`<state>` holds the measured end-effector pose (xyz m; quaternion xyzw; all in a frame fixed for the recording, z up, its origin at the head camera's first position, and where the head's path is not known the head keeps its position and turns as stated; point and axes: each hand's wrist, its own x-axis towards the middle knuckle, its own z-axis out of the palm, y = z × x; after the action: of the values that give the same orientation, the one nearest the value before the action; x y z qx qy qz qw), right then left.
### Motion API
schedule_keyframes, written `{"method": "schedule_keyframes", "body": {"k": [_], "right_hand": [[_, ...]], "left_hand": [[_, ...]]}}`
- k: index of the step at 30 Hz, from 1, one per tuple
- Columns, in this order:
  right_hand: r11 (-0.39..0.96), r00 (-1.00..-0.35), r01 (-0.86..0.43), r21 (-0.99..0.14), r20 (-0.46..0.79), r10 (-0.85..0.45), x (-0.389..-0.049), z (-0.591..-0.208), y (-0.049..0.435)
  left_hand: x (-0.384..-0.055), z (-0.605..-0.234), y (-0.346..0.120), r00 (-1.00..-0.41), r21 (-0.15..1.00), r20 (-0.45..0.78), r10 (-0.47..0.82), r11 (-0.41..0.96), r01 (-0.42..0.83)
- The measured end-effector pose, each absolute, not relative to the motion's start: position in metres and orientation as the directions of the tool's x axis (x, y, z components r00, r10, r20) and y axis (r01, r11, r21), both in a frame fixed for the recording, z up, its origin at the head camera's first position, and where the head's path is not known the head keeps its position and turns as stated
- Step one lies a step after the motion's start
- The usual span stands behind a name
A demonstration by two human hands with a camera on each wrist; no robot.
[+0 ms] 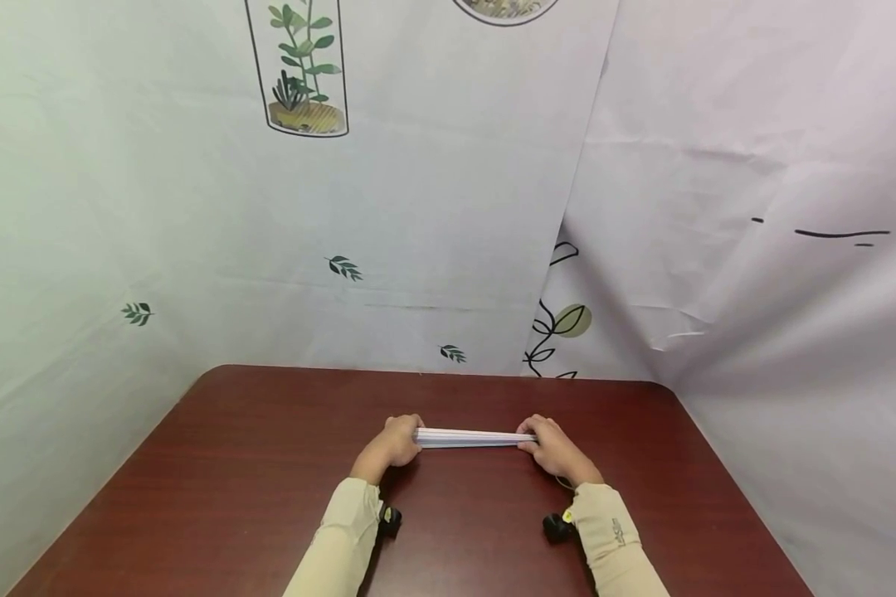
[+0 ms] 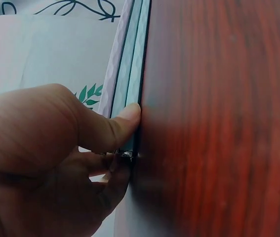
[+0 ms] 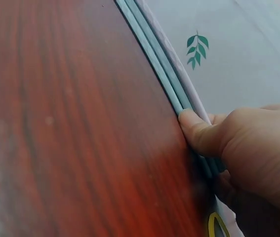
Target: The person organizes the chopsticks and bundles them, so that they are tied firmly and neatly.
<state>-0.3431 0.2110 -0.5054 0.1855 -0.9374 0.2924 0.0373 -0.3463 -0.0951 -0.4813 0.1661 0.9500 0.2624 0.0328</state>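
Observation:
A flat stack of thin pale panels [image 1: 469, 438], white, pinkish and blue-green with dark lines between, lies across the far part of the table. It looks like a folded item; its exact kind cannot be told. My left hand [image 1: 399, 442] grips its left end, which fans out thicker. In the left wrist view the thumb [image 2: 129, 116] presses the near edge of the layers [image 2: 125, 64], other fingers behind and below. At the narrower right end, my right hand [image 1: 556, 450] pinches the layers, thumb [image 3: 193, 125] on the near side in the right wrist view.
The reddish-brown wooden table [image 1: 463, 522] has rounded far corners. A pale hanging cloth [image 1: 433, 207] with plant prints stands right behind it, and another [image 1: 776, 332] runs along the right side. A yellow loop [image 3: 218, 224] shows beneath the right hand.

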Motion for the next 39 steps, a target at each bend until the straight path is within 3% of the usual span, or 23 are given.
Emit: {"method": "schedule_keyframes", "body": {"k": [11,18,23,30,39], "right_hand": [[0.783,-0.911,-0.410,-0.468,0.176,-0.372,-0.341,-0.502,0.209],[0.752,-0.906,-0.419,-0.510,0.179,-0.384,-0.336,-0.491,0.211],[0.657,-0.882,-0.440,-0.612,0.160,-0.442,-0.333,-0.473,0.219],[0.432,-0.801,-0.474,-0.767,0.172,-0.574,-0.322,-0.429,0.231],[0.256,-0.756,-0.557,-0.790,0.355,-0.550,-0.304,-0.389,0.239]], "left_hand": [[-0.341,-0.479,-0.105,-0.923,0.580,0.036,0.383,0.744,0.331],[-0.342,-0.476,-0.115,-0.894,0.665,0.059,0.445,0.650,0.368],[-0.339,-0.466,-0.120,-0.859,0.721,0.106,0.500,0.557,0.413],[-0.324,-0.428,-0.116,-0.839,0.800,0.196,0.507,0.412,0.436],[-0.299,-0.382,-0.111,-0.832,0.729,0.265,0.487,0.464,0.504]]}}
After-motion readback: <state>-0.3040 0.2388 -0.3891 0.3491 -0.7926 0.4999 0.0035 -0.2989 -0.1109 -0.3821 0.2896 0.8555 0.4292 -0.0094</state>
